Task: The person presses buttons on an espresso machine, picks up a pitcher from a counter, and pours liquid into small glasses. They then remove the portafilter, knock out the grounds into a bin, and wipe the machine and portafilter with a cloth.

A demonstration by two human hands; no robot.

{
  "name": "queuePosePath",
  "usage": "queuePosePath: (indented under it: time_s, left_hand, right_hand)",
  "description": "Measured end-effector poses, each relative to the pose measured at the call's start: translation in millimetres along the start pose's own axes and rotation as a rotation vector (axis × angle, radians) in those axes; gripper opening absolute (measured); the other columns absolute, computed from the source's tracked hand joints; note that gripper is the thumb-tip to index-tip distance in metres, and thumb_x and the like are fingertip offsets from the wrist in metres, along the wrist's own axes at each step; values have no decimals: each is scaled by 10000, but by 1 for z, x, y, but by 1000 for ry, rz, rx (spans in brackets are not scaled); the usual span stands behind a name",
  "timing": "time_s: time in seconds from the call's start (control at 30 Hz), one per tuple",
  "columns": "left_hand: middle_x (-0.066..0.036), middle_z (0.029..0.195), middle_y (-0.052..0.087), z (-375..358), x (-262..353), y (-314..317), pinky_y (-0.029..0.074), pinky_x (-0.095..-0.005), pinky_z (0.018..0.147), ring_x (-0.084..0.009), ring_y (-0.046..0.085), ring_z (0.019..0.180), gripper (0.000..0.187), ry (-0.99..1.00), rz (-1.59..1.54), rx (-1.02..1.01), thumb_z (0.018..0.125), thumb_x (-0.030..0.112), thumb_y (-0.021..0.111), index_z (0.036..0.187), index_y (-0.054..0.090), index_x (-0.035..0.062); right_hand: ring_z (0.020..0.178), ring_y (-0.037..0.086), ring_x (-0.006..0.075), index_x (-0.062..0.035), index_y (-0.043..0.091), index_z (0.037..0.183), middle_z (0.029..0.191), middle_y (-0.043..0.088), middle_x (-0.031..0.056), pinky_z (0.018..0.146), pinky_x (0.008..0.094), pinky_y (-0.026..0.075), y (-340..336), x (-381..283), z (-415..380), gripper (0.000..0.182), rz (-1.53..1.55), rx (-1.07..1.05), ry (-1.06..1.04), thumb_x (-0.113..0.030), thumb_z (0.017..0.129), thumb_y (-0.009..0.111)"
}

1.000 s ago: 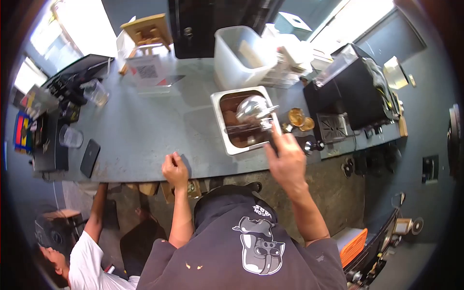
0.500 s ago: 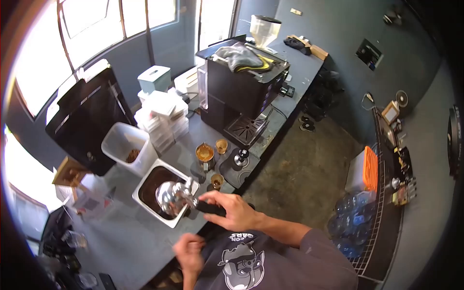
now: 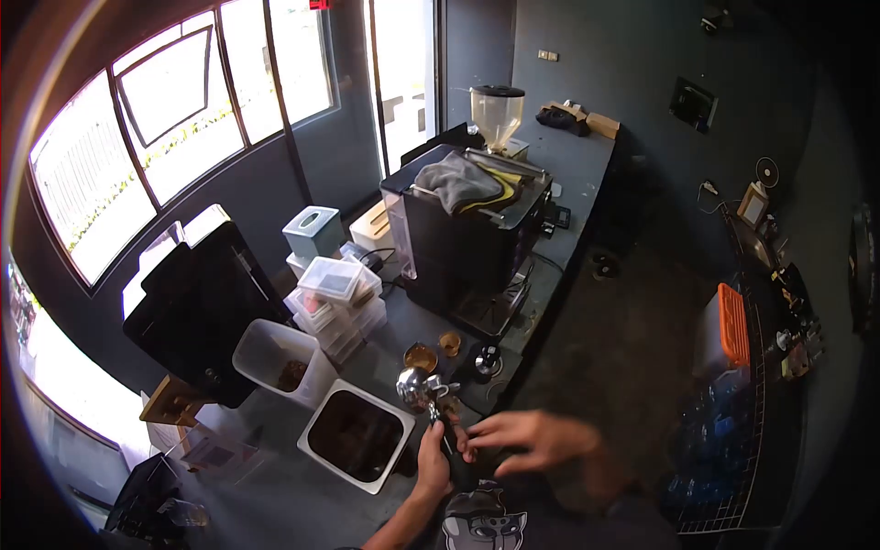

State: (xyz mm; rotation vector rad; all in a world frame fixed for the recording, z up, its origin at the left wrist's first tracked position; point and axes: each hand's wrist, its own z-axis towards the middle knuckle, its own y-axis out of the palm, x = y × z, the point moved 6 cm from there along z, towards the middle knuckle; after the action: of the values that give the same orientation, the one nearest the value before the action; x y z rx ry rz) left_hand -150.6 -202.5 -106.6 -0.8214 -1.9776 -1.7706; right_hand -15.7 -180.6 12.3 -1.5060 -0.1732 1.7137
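Observation:
My left hand (image 3: 434, 460) is wrapped round the black handle of a portafilter (image 3: 415, 390), its shiny metal head pointing away from me. To the right, my right hand (image 3: 541, 442) is stretched out with its fingers apart, slightly blurred, holding nothing. Left of the portafilter sits a white-rimmed metal bin (image 3: 396, 468) with dark contents. Just beyond the portafilter head are a cup of brown liquid (image 3: 421, 356) and a small glass (image 3: 449, 344). A tamper (image 3: 488, 359) stands on the counter to their right.
The espresso machine (image 3: 458, 247) stands at the back of the counter, cloths (image 3: 463, 181) on top. A clear plastic container (image 3: 275, 353), stacked plastic boxes (image 3: 341, 307) and a large black appliance (image 3: 206, 321) line the left. Floor lies right of the counter edge.
The portafilter has passed from my right hand to my left and moved off the metal bin to the right. My right hand has let go and opened. The view has shifted.

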Motion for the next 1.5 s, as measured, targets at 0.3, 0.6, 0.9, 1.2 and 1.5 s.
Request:
queuePosePath:
  time_s: [0.3,0.6,0.9,1.2,1.5]
  left_hand:
    - [-60,629,430,6,17,0,419,-318,538,-177,466,508,322,-132,-192,-304,950,365,378,1049,406,60]
    - [-60,699,526,-5,30,1,445,-282,569,-141,537,591,317,141,488,-153,999,241,396,1184,442,-12]
    - [-220,933,642,-13,10,14,491,-369,824,-323,657,915,427,287,1106,-92,879,154,657,1212,486,-51]
    - [-225,1041,639,0,-25,53,502,-389,840,-340,658,936,448,251,1183,-316,847,121,691,1209,481,-39]
    - [-199,962,655,1,-70,85,509,-351,767,-327,654,860,439,316,1285,-500,825,118,708,1190,514,-31]
  right_hand:
    - [1036,628,247,-59,626,1172,1143,653,131,911,353,471,-251,70,176,394,-671,702,177,-342,898,648]
    - [1098,617,270,-104,658,1085,1124,662,144,948,375,468,-270,142,237,403,-869,448,460,-370,788,722]
    - [806,632,244,-22,623,954,879,639,124,784,333,491,-210,-50,71,230,-390,907,-11,-195,818,688]
    - [1082,579,371,-32,574,894,1153,567,171,884,399,481,-44,13,-55,164,-212,459,220,-144,823,672]
    - [883,662,305,-78,592,1112,991,647,96,726,385,559,-56,17,-111,354,-576,426,278,-6,767,628]
